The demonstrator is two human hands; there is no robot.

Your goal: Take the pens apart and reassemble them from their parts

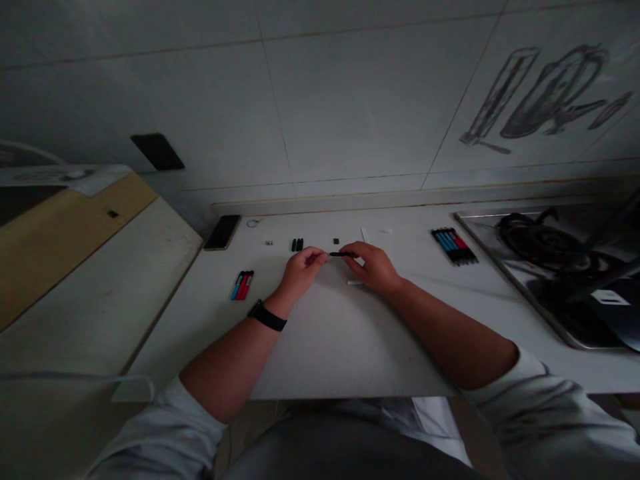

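Note:
Between my two hands, above the white counter, is a slim black pen part point(340, 254) lying level. The fingers of my right hand point(374, 265) are closed around its right end. My left hand point(304, 265) is pinched at its left tip, where something small and pale shows; the fingertips hide what it is. Just beyond my hands are several short black grip pieces point(297, 245), a small cluster of dark bits point(336, 241) and some tiny metal parts point(269, 243). White strips, one of them a white strip point(355, 283), lie by my right hand.
Red and blue pen barrels point(243, 285) lie at the left of the counter point(345, 347), near a phone point(223, 232). A row of pens point(454, 246) is on the right, beside a gas stove point(530, 273). A tiled wall point(350, 120) closes the back.

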